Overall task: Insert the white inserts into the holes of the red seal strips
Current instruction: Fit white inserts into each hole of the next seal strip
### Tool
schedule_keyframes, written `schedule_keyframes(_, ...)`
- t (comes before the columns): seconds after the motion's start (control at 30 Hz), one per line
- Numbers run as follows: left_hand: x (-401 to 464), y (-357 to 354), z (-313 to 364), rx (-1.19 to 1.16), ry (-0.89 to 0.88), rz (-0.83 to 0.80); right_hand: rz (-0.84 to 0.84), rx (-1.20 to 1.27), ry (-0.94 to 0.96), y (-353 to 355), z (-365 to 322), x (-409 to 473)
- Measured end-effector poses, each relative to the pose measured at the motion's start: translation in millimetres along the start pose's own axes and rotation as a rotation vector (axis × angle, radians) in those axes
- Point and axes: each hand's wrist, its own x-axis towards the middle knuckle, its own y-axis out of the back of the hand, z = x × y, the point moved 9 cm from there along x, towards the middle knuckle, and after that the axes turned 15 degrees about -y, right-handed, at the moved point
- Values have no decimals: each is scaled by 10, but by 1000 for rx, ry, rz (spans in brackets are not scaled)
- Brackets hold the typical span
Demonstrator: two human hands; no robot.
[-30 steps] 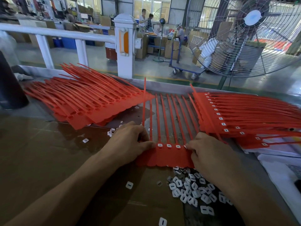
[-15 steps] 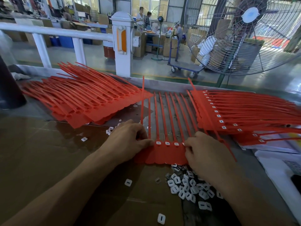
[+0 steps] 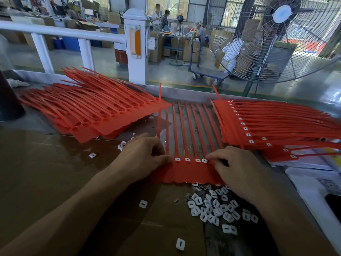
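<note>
We see a red strip sheet (image 3: 186, 172) lying flat on the brown table (image 3: 46, 172), its thin tails running away from us toward the far edge. This sheet is our landmark. Four white inserts (image 3: 187, 159) sit in a row along its upper edge, seated in their holes. The left hand (image 3: 142, 156) rests on the sheet's left end with fingers curled and the thumb pressed flat beside the first insert; we judge it to be holding the sheet down by a pinch at the edge. The right hand (image 3: 238, 167) lies on the sheet's right end, its forefinger and thumb closed on the rightmost insert (image 3: 204, 160). Just below the sheet, nearer to us, a loose pile of inserts (image 3: 214, 206) is scattered, with a few strays further down. Left of the sheet and beyond it lies a stack of empty strips (image 3: 88, 115); right of the sheet lies a stack of filled strips (image 3: 276, 124). Behind it all stands a large fan (image 3: 276, 37).
</note>
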Motion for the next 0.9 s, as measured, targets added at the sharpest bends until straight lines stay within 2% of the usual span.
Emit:
schedule_keyframes(0.3,6,1,13,3,2,-5,84,19,-1,-114,-26,57)
schedule_keyframes(0.9,10,13,-3,-4,0,-3,-5,108,3,-163,16,148)
